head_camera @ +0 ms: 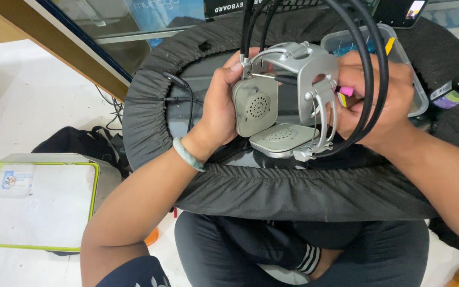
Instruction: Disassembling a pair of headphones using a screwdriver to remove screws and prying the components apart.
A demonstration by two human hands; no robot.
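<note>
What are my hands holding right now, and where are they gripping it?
The left hand grips a grey headset by one earcup's outer side. The right hand holds a pink-handled tool against its bracket.

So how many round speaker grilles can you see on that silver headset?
2. One grille is on the upright earcup by the left hand; the other grille is on the earcup lying flat below. More may be hidden.

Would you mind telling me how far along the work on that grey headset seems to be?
Done: the grey headset is off the table and one round ear pad is gone, baring a perforated speaker plate. In hand: the left hand grips the earcup while the right hand works a pink-tipped tool at the hinge. Left: the black cables remain attached; further steps cannot be judged.
</note>
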